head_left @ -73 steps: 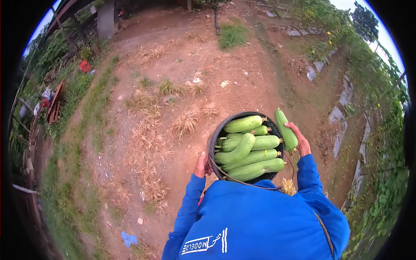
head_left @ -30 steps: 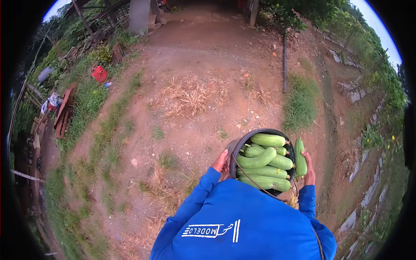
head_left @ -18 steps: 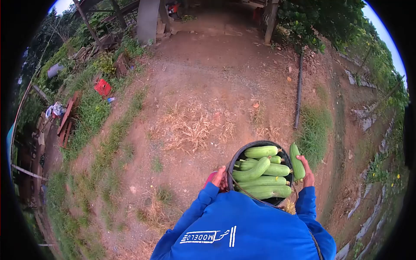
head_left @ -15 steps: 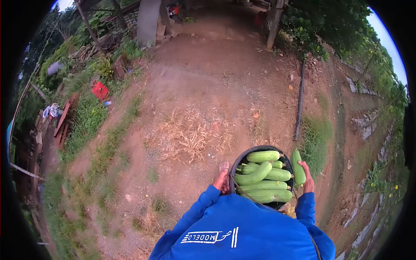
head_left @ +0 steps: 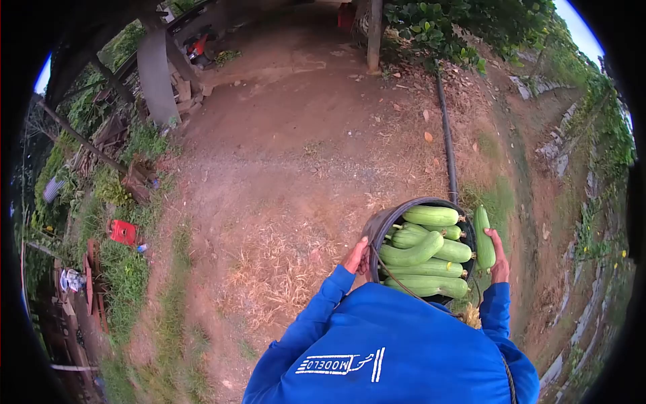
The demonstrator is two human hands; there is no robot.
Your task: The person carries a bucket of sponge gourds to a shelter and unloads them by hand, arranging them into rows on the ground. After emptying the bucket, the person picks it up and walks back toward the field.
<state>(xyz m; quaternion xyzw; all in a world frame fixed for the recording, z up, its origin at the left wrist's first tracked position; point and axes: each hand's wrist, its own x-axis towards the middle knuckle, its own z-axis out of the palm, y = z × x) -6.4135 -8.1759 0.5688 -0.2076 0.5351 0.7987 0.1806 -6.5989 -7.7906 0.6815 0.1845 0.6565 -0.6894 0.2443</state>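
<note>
A dark bucket [head_left: 378, 232] full of long green gourds [head_left: 431, 268] is held against the front of my blue shirt, its rim tilted. My left hand [head_left: 356, 259] presses on the bucket's left wall, fingers partly hidden around its side. On the other side my right hand [head_left: 498, 259] grips a single green gourd [head_left: 482, 232] that stands upright outside the rim. A thin handle [head_left: 397, 279] crosses the near left part of the bucket. Something yellowish [head_left: 473, 316] shows by the near right rim.
A dirt path with dry grass [head_left: 276, 269] runs ahead towards a roofed shelter with a wooden post [head_left: 375, 37]. A black pipe [head_left: 445, 135] lies along the right. At left are a red container [head_left: 123, 232] and planks [head_left: 94, 286]. Planted rows border the right side.
My view has turned and moved forward; the pipe and post now appear further left and the red container lower. The bucket and both hands sit slightly higher and further right in view, grips unchanged.
</note>
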